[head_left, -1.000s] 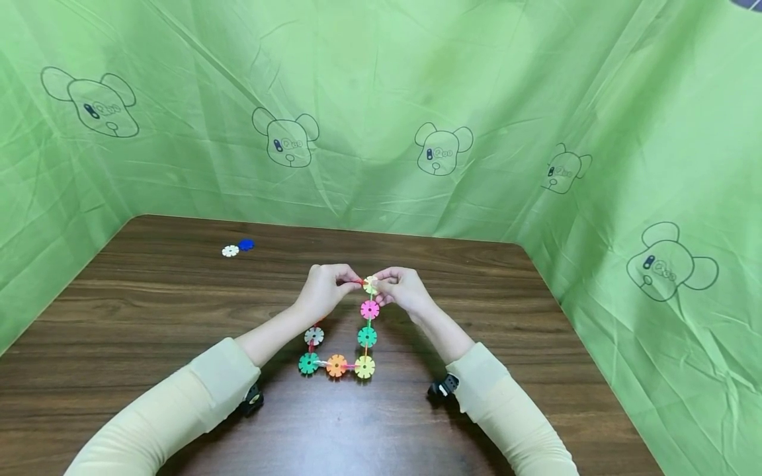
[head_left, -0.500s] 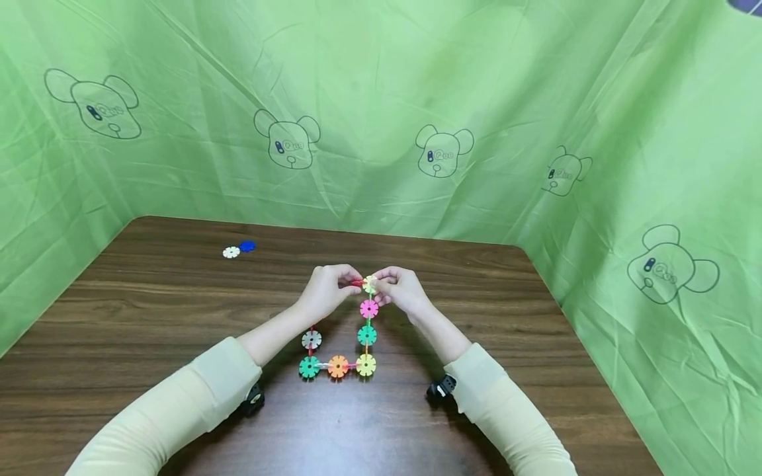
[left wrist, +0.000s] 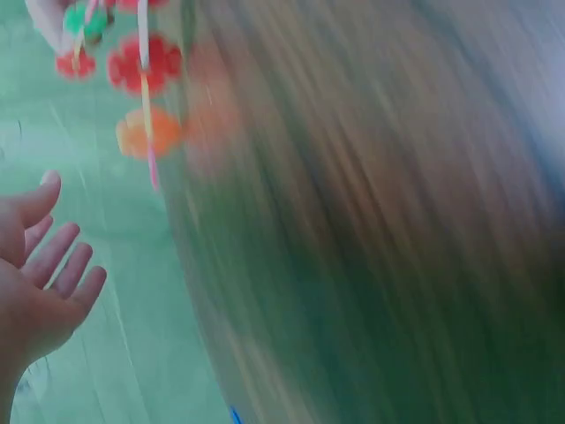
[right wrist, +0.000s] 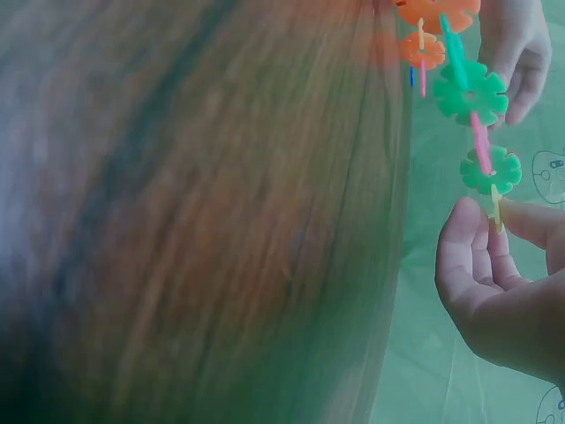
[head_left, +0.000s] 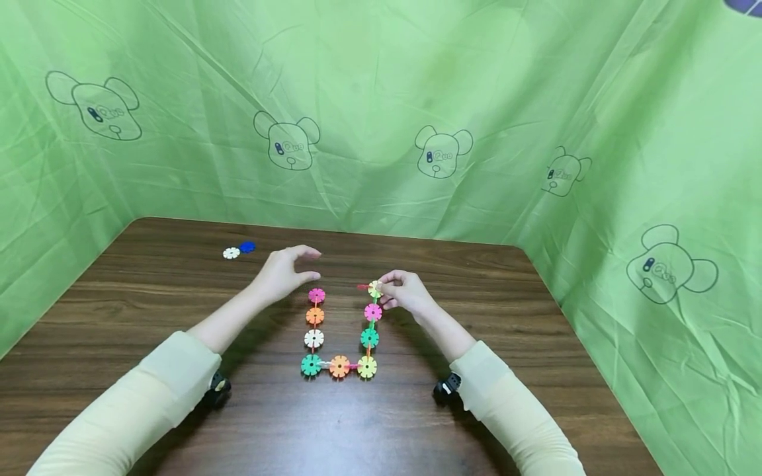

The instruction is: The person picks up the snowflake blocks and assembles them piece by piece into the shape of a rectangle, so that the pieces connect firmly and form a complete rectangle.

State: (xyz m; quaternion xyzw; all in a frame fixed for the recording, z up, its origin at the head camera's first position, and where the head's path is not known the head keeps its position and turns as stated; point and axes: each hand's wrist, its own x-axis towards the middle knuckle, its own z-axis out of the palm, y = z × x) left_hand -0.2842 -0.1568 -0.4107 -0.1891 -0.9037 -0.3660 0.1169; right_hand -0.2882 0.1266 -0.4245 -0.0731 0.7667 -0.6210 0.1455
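Observation:
A U-shaped chain of notched plastic snowflake discs lies mid-table in the head view, flat discs joined by edge-on ones. Its left arm ends in a pink disc [head_left: 317, 295]; an orange disc [head_left: 340, 367] is in its bottom row. At the top of the right arm, my right hand [head_left: 407, 291] pinches the yellow snowflake disc [head_left: 374, 289], from which a red edge-on disc [head_left: 362, 286] juts left. Fingers and thumb spread apart, my left hand [head_left: 282, 272] is just beyond the left arm's end, holding nothing. The left wrist view also shows this left hand [left wrist: 44, 283] with its fingers apart.
A white disc [head_left: 231, 252] and a blue disc [head_left: 247, 246] lie loose toward the back left of the brown wooden table [head_left: 476, 297]. A green cloth [head_left: 357, 79] with printed bear heads stands around the back and sides.
My left hand has let go of the red edge-on disc and moved left, uncovering the chain's left arm. The right hand keeps its pinch on the yellow disc, shifted slightly right.

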